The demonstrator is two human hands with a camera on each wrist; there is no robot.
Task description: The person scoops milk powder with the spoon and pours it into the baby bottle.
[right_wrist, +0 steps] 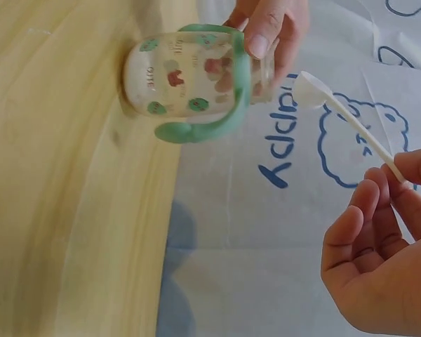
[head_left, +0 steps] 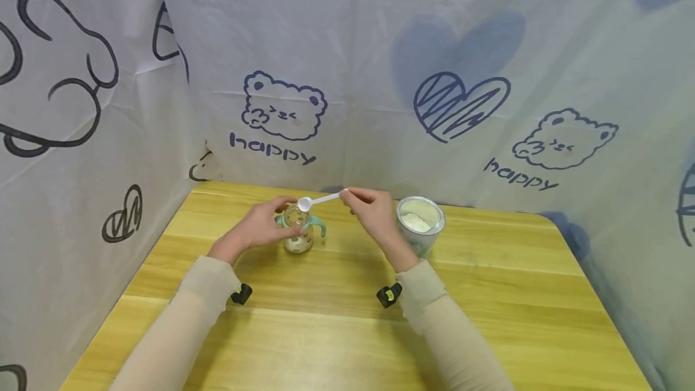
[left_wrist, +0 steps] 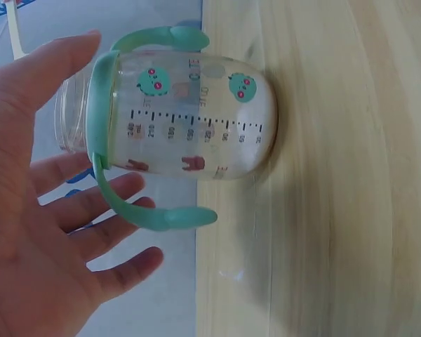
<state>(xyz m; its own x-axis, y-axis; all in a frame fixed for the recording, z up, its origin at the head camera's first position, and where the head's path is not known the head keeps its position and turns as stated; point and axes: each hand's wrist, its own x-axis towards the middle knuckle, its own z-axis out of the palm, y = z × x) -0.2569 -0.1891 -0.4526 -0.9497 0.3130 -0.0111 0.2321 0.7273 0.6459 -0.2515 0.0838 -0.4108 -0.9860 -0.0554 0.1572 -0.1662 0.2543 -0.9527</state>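
A clear baby bottle [head_left: 298,242] with a mint-green collar and two handles stands upright on the table, its mouth uncapped. Printed figures and a measuring scale mark its side, and something pale shows at its bottom. My left hand [head_left: 260,223] holds the bottle around the collar and neck, thumb on one side and fingers behind. My right hand [head_left: 374,213] pinches the handle end of a white measuring scoop [right_wrist: 358,126] between thumb and fingers. The scoop's bowl [head_left: 304,204] is just above the bottle's mouth. White powder partly fills an open can [head_left: 417,241] beside my right wrist.
The wooden table [head_left: 336,330] ends at a pale fabric backdrop [head_left: 358,137] printed with bears and hearts, which also hangs along the left and right. The can stands near the table's back edge, partly behind my right forearm.
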